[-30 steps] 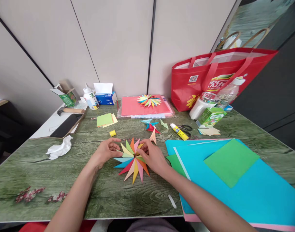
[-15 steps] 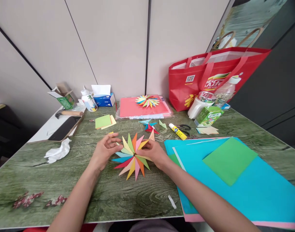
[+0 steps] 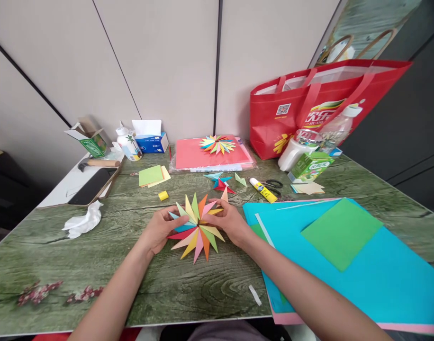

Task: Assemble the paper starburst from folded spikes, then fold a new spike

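Between my hands is a many-coloured folded-paper star [image 3: 198, 232] with several pointed rays around a small centre hole. My left hand [image 3: 163, 228] grips its left side, thumb over the blue and pale rays and fingers behind. My right hand [image 3: 229, 221] pinches the upper right rays near the yellow and pink ones. Just beyond the right fingers stands a peach folded paper point [image 3: 224, 194]. Past the star lie loose folded pieces, a red one [image 3: 224, 185] and a light green one [image 3: 240, 179]. A yellow cap [image 3: 163, 195] lies beyond my left hand.
A glue stick [image 3: 263, 190] and scissors [image 3: 274, 183] lie ahead to the right. Large blue sheets [image 3: 345, 293] with a green square [image 3: 342, 234] cover the right side. A second star [image 3: 217, 144] rests on a red paper pack [image 3: 192, 154]. A crumpled tissue [image 3: 82, 220] lies left.
My left hand has moved from the star's upper left edge to a grip on its left side. The star has turned slightly anticlockwise. The yellow cap now shows fully.
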The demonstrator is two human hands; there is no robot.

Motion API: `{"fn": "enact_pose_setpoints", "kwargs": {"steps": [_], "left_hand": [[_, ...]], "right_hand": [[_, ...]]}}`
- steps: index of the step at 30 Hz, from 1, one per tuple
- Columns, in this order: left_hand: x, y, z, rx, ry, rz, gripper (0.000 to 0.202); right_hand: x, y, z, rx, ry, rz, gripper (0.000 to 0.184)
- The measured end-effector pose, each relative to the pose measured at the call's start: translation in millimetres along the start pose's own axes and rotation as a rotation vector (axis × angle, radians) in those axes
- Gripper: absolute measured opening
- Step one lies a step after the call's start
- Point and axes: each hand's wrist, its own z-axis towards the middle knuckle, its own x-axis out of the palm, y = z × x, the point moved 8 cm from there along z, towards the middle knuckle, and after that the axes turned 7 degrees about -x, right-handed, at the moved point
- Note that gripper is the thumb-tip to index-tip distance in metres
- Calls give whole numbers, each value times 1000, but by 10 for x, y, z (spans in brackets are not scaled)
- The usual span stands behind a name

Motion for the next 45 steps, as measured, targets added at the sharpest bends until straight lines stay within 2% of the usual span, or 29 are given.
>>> {"fn": "enact_pose_setpoints", "kwargs": {"steps": [8, 14, 23, 33, 40, 45], "left_hand": [[0, -14, -4, 18, 5, -6, 28], [4, -27, -12, 36, -15, 20, 30], [-9, -26, 2, 114, -71, 126, 28], [-30, -16, 7, 141, -122, 148, 26], [3, 15, 3, 87, -125, 36, 31], [-9, 71, 20, 53, -147, 3, 33]], "right_hand": [[22, -61, 17, 38, 45, 90, 57], [19, -34, 31, -20, 41, 133, 49], [-129, 13, -16, -139, -209, -120, 71], [-152, 30, -14, -177, -220, -256, 68], [-144, 161, -40, -309, -272, -415, 68], [-100, 173, -26, -343, -248, -440, 67]]}}
